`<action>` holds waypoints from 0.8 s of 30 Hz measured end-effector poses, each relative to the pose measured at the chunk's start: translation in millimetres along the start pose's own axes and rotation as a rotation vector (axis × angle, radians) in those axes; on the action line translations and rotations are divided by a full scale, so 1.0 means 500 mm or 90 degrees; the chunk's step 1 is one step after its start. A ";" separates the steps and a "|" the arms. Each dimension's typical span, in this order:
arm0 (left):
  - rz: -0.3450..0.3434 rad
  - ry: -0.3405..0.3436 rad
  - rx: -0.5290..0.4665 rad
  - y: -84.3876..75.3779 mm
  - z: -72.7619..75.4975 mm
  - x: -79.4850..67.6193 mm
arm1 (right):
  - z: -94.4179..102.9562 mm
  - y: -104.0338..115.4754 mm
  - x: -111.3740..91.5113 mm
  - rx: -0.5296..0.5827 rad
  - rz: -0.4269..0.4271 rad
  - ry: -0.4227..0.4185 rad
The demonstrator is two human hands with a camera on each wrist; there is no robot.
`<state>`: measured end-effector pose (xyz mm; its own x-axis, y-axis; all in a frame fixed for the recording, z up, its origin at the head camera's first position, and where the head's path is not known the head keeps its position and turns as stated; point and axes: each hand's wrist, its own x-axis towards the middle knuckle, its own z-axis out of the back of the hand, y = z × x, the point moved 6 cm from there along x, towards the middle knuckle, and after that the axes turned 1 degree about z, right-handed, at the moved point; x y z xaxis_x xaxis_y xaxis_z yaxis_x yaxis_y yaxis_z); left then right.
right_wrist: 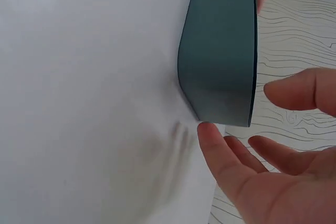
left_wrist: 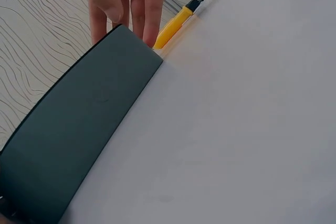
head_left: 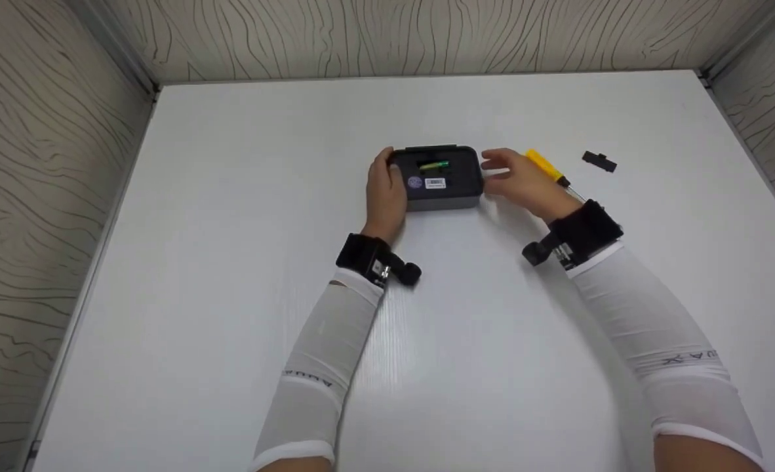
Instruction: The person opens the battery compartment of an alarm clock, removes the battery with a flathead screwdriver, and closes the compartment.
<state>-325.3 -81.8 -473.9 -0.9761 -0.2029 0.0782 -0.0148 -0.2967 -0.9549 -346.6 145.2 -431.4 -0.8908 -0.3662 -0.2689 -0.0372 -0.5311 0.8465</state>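
A dark box-shaped device lies face down on the white table, its back with labels upward. In an open slot on that back sits a green-and-yellow battery. My left hand grips the device's left end, thumb over the top edge. At the right end, my right hand is spread, its thumb apart from the fingers. The right wrist view puts a fingertip right at the lower corner of the device. Grey-green device side fills much of the left wrist view.
Behind the right hand lies a yellow-handled screwdriver, its shaft pointing toward the right wrist. Farther right is a small black cover with a tab. Wood-patterned walls bound the table at the back and both sides.
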 end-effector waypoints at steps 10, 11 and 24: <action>0.001 0.007 0.001 0.004 0.004 0.003 | -0.032 -0.013 0.002 0.030 -0.024 0.006; -0.001 0.004 0.002 0.004 0.005 0.003 | -0.033 -0.013 0.004 0.029 -0.021 0.003; -0.008 -0.056 0.002 0.002 0.009 0.003 | -0.027 -0.009 0.020 -0.002 -0.017 -0.012</action>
<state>-325.9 -86.5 -473.5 -0.9532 -0.2798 0.1144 -0.0253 -0.3032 -0.9526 -349.2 133.7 -444.2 -0.8980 -0.3372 -0.2825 -0.0597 -0.5428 0.8378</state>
